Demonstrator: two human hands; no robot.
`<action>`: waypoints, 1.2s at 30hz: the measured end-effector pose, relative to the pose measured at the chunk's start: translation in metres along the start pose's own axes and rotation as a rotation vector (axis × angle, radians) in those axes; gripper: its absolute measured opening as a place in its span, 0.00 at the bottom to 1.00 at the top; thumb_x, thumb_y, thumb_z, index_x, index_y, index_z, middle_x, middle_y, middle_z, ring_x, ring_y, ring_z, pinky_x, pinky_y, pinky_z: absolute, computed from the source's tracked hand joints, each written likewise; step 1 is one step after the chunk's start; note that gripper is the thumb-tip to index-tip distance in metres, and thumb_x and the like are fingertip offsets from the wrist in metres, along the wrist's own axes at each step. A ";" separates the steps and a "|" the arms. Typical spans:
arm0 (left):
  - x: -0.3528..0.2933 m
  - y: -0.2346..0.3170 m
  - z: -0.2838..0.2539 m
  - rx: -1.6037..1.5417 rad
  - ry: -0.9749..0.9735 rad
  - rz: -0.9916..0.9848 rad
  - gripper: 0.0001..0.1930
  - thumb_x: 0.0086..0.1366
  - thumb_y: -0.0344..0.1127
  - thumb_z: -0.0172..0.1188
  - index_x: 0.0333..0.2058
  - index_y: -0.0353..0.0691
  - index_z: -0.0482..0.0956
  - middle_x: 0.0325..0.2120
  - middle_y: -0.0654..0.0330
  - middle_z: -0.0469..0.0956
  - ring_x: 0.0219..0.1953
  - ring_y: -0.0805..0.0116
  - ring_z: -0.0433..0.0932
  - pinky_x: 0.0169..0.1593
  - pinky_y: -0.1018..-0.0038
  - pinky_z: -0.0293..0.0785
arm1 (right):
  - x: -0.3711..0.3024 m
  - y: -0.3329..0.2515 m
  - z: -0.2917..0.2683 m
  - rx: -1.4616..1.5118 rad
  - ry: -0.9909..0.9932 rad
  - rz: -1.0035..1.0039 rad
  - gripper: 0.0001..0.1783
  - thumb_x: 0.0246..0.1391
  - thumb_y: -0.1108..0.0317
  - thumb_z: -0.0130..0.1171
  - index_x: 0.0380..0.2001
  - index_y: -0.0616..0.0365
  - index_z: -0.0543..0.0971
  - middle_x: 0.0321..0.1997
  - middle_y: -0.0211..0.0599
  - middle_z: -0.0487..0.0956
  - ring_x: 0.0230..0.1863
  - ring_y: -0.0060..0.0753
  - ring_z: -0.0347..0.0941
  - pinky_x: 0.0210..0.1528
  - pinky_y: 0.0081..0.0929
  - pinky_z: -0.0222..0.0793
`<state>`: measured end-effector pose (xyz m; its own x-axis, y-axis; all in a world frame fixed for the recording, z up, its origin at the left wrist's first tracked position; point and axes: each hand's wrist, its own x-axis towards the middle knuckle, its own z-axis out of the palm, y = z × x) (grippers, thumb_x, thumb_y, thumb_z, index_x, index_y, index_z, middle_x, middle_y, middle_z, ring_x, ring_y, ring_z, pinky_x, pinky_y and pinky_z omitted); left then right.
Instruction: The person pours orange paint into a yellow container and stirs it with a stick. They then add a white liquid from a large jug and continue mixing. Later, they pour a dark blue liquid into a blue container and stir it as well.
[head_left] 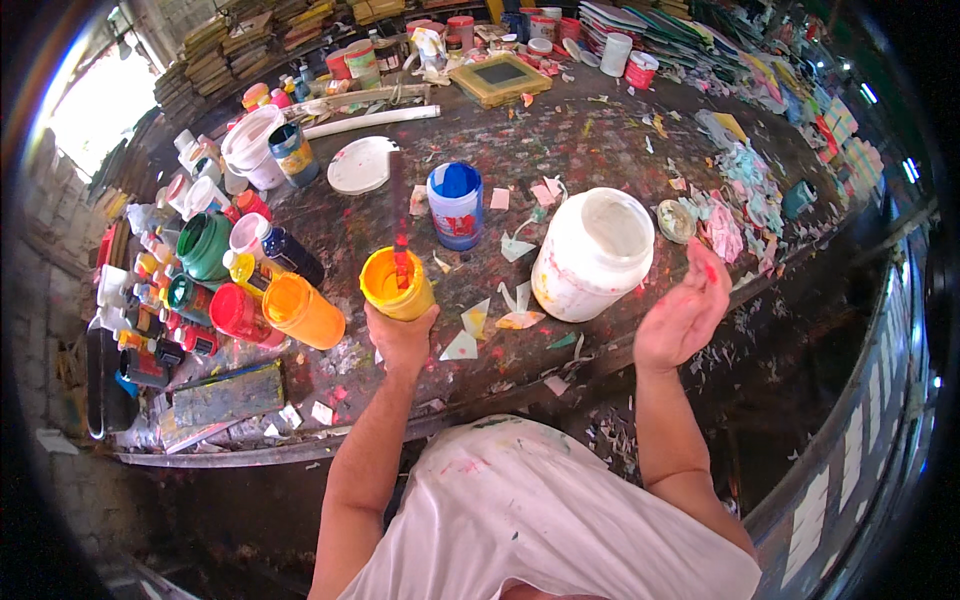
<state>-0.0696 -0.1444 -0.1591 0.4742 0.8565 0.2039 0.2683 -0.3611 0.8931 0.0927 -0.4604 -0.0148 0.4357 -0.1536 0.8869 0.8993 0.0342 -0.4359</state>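
Note:
My left hand point(401, 342) is wrapped round a small tub of yellow paint point(414, 302) at the table's near side. A flat stick point(399, 205), dark above and red lower down, stands in the tub with its lower end in the paint. My right hand point(684, 318) is raised beside a large white jar point(570, 278), apart from it. Its fingers are stretched out and hold nothing, and a red smear shows on them. The jar has no lid on and looks pale inside. Between tub and jar, farther back, stands a clear jar of blue paint point(456, 222).
Left of the tub stand an orange paint jar point(303, 312), a red one point(240, 312) and several bottles. A round white lid point(350, 168) lies behind. Paper scraps point(460, 347) litter the front, crumpled rags point(750, 185) the right. A framed screen point(500, 78) lies far back.

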 end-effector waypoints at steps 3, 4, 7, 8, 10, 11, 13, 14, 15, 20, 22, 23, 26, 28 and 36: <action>-0.016 0.007 0.007 -0.095 0.003 -0.057 0.55 0.51 0.33 0.89 0.73 0.30 0.64 0.66 0.43 0.76 0.70 0.44 0.76 0.74 0.54 0.70 | -0.007 0.047 -0.047 -0.051 0.030 0.330 0.25 0.86 0.59 0.47 0.69 0.70 0.73 0.69 0.51 0.79 0.71 0.46 0.76 0.79 0.50 0.68; -0.026 0.009 0.007 -0.114 -0.015 -0.046 0.54 0.52 0.32 0.88 0.73 0.30 0.64 0.66 0.43 0.76 0.70 0.45 0.76 0.74 0.55 0.70 | -0.012 0.062 -0.060 -0.052 0.035 0.467 0.24 0.86 0.60 0.47 0.70 0.69 0.74 0.67 0.51 0.81 0.71 0.44 0.77 0.79 0.49 0.68; -0.066 0.012 -0.003 -0.073 -0.015 -0.047 0.51 0.55 0.29 0.86 0.73 0.31 0.64 0.66 0.45 0.76 0.69 0.47 0.76 0.74 0.56 0.71 | -0.032 0.114 -0.081 0.011 -0.088 0.777 0.21 0.86 0.61 0.50 0.67 0.65 0.78 0.63 0.43 0.84 0.65 0.38 0.81 0.73 0.41 0.74; -0.084 0.013 -0.005 -0.035 0.024 -0.046 0.51 0.56 0.28 0.85 0.74 0.32 0.64 0.65 0.45 0.76 0.68 0.48 0.77 0.74 0.57 0.72 | -0.038 0.130 -0.084 0.027 -0.158 0.885 0.20 0.85 0.61 0.51 0.67 0.64 0.78 0.63 0.42 0.85 0.64 0.38 0.82 0.72 0.39 0.75; -0.105 0.017 -0.006 0.018 -0.036 0.031 0.50 0.57 0.28 0.84 0.75 0.33 0.63 0.66 0.46 0.75 0.67 0.49 0.77 0.73 0.57 0.73 | -0.045 0.163 -0.082 0.065 -0.329 0.964 0.19 0.83 0.65 0.56 0.67 0.63 0.80 0.63 0.40 0.86 0.63 0.33 0.82 0.70 0.34 0.76; -0.111 0.022 -0.004 0.035 -0.141 0.101 0.50 0.58 0.28 0.84 0.76 0.34 0.63 0.67 0.45 0.75 0.67 0.49 0.77 0.72 0.57 0.74 | -0.046 0.179 -0.078 0.048 -0.417 0.995 0.19 0.82 0.66 0.55 0.67 0.64 0.80 0.64 0.41 0.86 0.64 0.33 0.81 0.71 0.35 0.75; -0.115 0.037 0.008 0.084 -0.408 0.175 0.51 0.59 0.28 0.83 0.77 0.35 0.62 0.69 0.45 0.73 0.67 0.49 0.78 0.72 0.57 0.75 | -0.053 0.199 -0.069 0.002 -0.563 1.005 0.22 0.82 0.66 0.54 0.70 0.65 0.79 0.67 0.43 0.85 0.67 0.34 0.80 0.71 0.35 0.74; -0.112 0.047 0.020 0.085 -0.548 0.178 0.52 0.58 0.28 0.84 0.78 0.36 0.62 0.71 0.45 0.71 0.67 0.49 0.78 0.72 0.58 0.76 | -0.061 0.204 -0.061 0.002 -0.530 1.016 0.22 0.82 0.65 0.53 0.69 0.66 0.80 0.66 0.44 0.86 0.66 0.35 0.81 0.71 0.35 0.74; -0.110 0.060 0.035 0.027 -0.622 0.148 0.54 0.57 0.29 0.85 0.78 0.36 0.61 0.72 0.45 0.70 0.67 0.48 0.78 0.72 0.58 0.76 | -0.070 0.206 -0.052 0.014 -0.479 1.036 0.22 0.82 0.65 0.52 0.68 0.66 0.80 0.65 0.44 0.87 0.65 0.36 0.82 0.71 0.35 0.74; -0.090 0.106 0.109 -0.369 -0.693 0.040 0.65 0.51 0.31 0.91 0.80 0.36 0.52 0.73 0.44 0.69 0.73 0.54 0.75 0.75 0.57 0.75 | -0.090 0.200 -0.030 0.020 -0.566 0.957 0.25 0.83 0.57 0.51 0.61 0.68 0.85 0.55 0.42 0.91 0.57 0.35 0.85 0.66 0.36 0.76; -0.085 0.111 0.115 -0.454 -0.706 0.010 0.66 0.49 0.31 0.91 0.80 0.36 0.53 0.72 0.46 0.72 0.73 0.56 0.74 0.75 0.57 0.74 | -0.083 0.192 -0.026 0.132 -0.517 1.128 0.27 0.84 0.55 0.49 0.63 0.68 0.84 0.56 0.43 0.90 0.57 0.34 0.84 0.65 0.36 0.76; -0.083 0.112 0.114 -0.432 -0.712 -0.004 0.65 0.49 0.30 0.92 0.80 0.35 0.55 0.71 0.47 0.74 0.73 0.57 0.74 0.76 0.57 0.74 | -0.077 0.184 -0.024 0.188 -0.465 1.239 0.28 0.85 0.54 0.48 0.64 0.68 0.84 0.57 0.43 0.90 0.58 0.34 0.84 0.65 0.36 0.76; -0.087 0.112 0.096 -0.489 -0.772 0.003 0.60 0.48 0.29 0.92 0.77 0.34 0.63 0.68 0.51 0.78 0.72 0.60 0.76 0.76 0.58 0.73 | -0.053 0.151 -0.015 0.142 -0.569 1.217 0.31 0.86 0.51 0.45 0.67 0.68 0.83 0.60 0.43 0.88 0.61 0.34 0.82 0.67 0.36 0.75; -0.094 0.116 0.081 -0.628 -0.774 -0.013 0.56 0.49 0.29 0.92 0.74 0.34 0.67 0.67 0.54 0.79 0.70 0.60 0.77 0.76 0.59 0.73 | -0.031 0.121 -0.006 0.125 -0.713 1.054 0.32 0.86 0.50 0.45 0.68 0.68 0.82 0.64 0.44 0.86 0.62 0.36 0.81 0.69 0.38 0.74; -0.093 0.137 0.037 -1.054 -0.741 -0.046 0.46 0.56 0.30 0.90 0.71 0.35 0.74 0.67 0.57 0.81 0.69 0.63 0.78 0.75 0.60 0.74 | 0.067 0.026 0.030 -0.031 -1.099 0.487 0.30 0.82 0.52 0.53 0.73 0.62 0.80 0.68 0.50 0.85 0.69 0.45 0.77 0.75 0.42 0.68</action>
<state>-0.0456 -0.2871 -0.0703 0.9229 0.3302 0.1981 -0.3311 0.4177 0.8461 0.1468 -0.4399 0.0379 0.5415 0.7936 0.2776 0.6368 -0.1716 -0.7516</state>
